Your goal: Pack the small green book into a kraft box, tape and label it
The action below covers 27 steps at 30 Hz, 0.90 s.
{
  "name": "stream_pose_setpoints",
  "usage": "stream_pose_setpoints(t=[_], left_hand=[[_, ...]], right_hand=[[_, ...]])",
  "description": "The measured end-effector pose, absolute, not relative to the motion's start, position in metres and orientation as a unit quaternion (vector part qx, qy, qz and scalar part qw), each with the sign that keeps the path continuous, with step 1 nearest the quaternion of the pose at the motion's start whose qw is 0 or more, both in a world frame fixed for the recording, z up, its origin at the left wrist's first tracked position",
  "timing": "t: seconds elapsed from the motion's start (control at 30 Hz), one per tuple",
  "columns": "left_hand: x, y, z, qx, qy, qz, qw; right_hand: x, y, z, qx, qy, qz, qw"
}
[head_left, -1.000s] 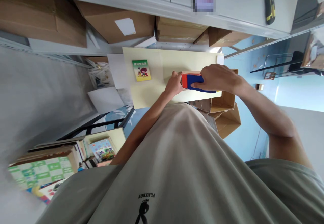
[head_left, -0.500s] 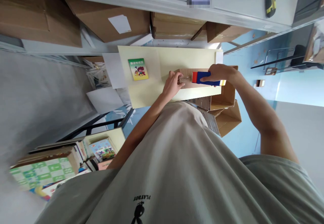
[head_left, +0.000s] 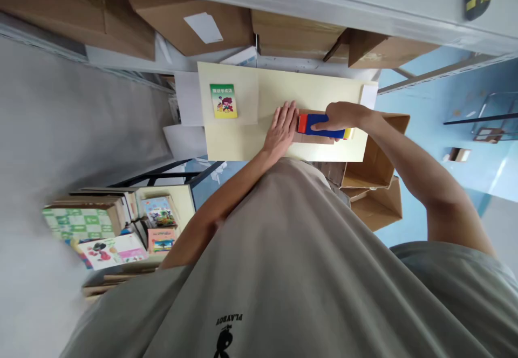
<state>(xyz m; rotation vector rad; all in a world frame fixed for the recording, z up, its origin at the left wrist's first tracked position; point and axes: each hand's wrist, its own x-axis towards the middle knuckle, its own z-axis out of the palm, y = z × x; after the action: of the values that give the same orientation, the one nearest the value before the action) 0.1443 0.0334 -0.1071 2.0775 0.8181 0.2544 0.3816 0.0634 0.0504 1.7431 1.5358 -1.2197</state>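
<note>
A small green-and-yellow picture booklet lies on the pale yellow tabletop, well apart from the fingers; brown cardboard boxes sit on the shelf beyond, and stacked colourful books below.

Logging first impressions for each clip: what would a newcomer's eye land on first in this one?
First, the blue and red tape dispenser gripped in the right hand on a flat brown carton at the middle of the pale yellow table, with the left hand pressed flat beside it. Next, the small green booklet lying alone at the table's left end, and cardboard boxes on the shelf behind.
</note>
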Motion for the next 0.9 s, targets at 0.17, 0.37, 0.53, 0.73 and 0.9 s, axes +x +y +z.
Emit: stream_pose_setpoints(t=[0.17,0.37,0.53,0.73,0.9], left_hand=[[0.138,0.036,-0.098,0.831,0.374,0.062,0.407],[0.137,0.034,-0.089,0.837,0.401,0.03,0.37],[0.138,0.039,-0.088,0.862,0.383,-0.027,0.332],[0.137,0.041,-0.087,0.875,0.373,-0.081,0.298],[0.135,0.04,-0.089,0.873,0.38,-0.073,0.298]], right_hand=[[0.41,0.055,0.052,0.6,0.569,-0.51,0.237],[0.501,0.022,0.079,0.587,0.526,-0.563,0.248],[0.565,0.0,0.073,0.601,0.491,-0.577,0.255],[0.564,-0.005,0.022,0.597,0.536,-0.522,0.289],[0.548,-0.011,0.0,0.619,0.569,-0.458,0.288]])
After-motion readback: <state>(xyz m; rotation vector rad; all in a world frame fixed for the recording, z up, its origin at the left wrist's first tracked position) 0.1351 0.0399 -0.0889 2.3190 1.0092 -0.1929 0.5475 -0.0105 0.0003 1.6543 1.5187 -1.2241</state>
